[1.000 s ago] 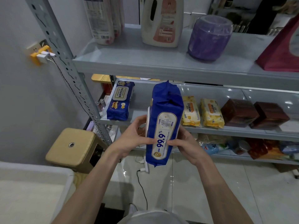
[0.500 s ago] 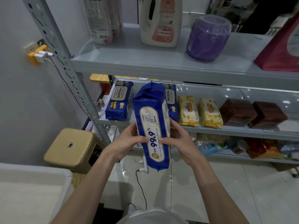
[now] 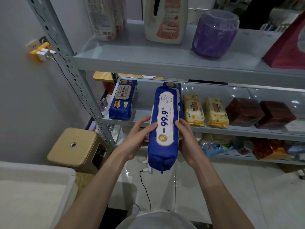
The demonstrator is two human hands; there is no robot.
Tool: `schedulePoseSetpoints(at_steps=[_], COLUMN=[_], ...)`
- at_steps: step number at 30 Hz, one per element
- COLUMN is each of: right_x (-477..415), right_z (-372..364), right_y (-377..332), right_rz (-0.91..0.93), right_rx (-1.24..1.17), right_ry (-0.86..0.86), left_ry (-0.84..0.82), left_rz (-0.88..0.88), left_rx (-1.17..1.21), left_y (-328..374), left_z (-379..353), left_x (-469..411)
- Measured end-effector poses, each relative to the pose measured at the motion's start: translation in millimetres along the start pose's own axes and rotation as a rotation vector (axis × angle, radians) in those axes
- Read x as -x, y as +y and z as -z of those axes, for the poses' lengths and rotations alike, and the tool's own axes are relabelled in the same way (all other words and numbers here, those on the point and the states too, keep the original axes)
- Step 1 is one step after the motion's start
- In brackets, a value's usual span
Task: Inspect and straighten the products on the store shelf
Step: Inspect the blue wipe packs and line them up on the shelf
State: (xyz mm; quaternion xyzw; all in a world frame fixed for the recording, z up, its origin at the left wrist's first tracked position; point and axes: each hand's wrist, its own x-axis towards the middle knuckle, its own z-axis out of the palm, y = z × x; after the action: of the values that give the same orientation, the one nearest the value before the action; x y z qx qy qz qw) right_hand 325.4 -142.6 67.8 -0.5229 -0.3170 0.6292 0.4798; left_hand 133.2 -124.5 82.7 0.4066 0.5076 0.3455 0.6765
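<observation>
Blue wipes pack (image 3: 165, 129) held in air in front of middle shelf (image 3: 231, 129), near upright, "99.9" label facing camera. Left hand (image 3: 137, 139) grips pack's left edge, thumb on front; right hand (image 3: 189, 141) grips right edge, thumb on front. Hands apart, pack clamped between them. On middle shelf: second blue pack (image 3: 123, 100) at left end, third blue pack (image 3: 171, 84) partly hidden behind held one, yellow packs (image 3: 194, 109) just beside it, brown boxes (image 3: 244, 111) further right. Upper shelf (image 3: 148, 61) carries detergent jug (image 3: 165, 19), purple tub (image 3: 214, 32). Tan stool (image 3: 72, 146) on floor, left of rack.
</observation>
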Motion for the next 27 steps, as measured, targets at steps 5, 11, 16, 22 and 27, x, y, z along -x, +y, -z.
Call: schedulePoseSetpoints(at_steps=[5, 11, 16, 22, 27], right_x=[0, -2, 2, 10, 12], right_z=[4, 3, -1, -4, -16], right_y=[-5, -8, -12, -18, -22], right_rz=[0.000, -0.038, -0.050, -0.078, -0.085], right_rx=[-0.037, -0.037, -0.019, 0.035, 0.102], right_ry=[-0.004, 0.033, 0.046, 0.029, 0.012], left_ry=[0.077, 0.138, 0.126, 0.067, 0.031], left_rz=[0.033, 0.124, 0.193, 0.277, 0.332], left_rx=[-0.010, -0.066, -0.074, 0.061, 0.235], left_y=[14, 33, 38, 35, 35], left_z=[-10, -26, -27, -18, -6], left_x=[-8, -11, -12, -12, -3])
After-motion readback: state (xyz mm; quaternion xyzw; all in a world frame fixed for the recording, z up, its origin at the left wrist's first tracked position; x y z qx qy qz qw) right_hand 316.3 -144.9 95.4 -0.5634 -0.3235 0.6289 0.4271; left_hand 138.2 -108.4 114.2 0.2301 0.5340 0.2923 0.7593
